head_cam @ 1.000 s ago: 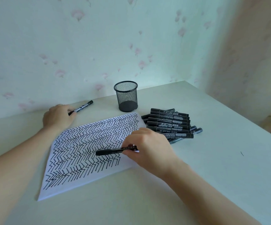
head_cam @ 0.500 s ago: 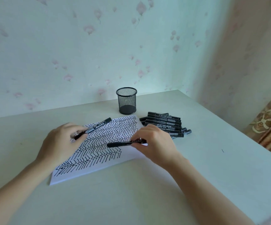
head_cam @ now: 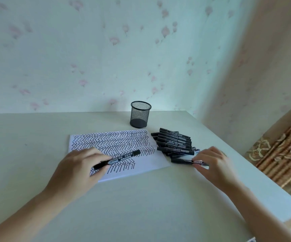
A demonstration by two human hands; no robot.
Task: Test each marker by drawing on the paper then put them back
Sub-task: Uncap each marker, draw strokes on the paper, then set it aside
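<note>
A white sheet of paper (head_cam: 151,163) covered in black zigzag lines lies on the table. My left hand (head_cam: 78,166) grips a black marker (head_cam: 123,157) over the sheet's near part, its far end pointing up and to the right. My right hand (head_cam: 212,163) pinches a second black marker (head_cam: 181,161) that lies flat just right of the paper, at the near edge of a pile of several black markers (head_cam: 173,141).
An upright black mesh pen cup (head_cam: 140,114) stands behind the paper, near the wall. The pale table (head_cam: 141,206) ends at the right, where a patterned fabric (head_cam: 284,154) shows beyond its edge. Flowered wallpaper closes the back.
My right hand has carried its marker off the paper rightwards to the pile's edge. My left hand has brought its marker from the table's left onto the paper. The camera has tilted.
</note>
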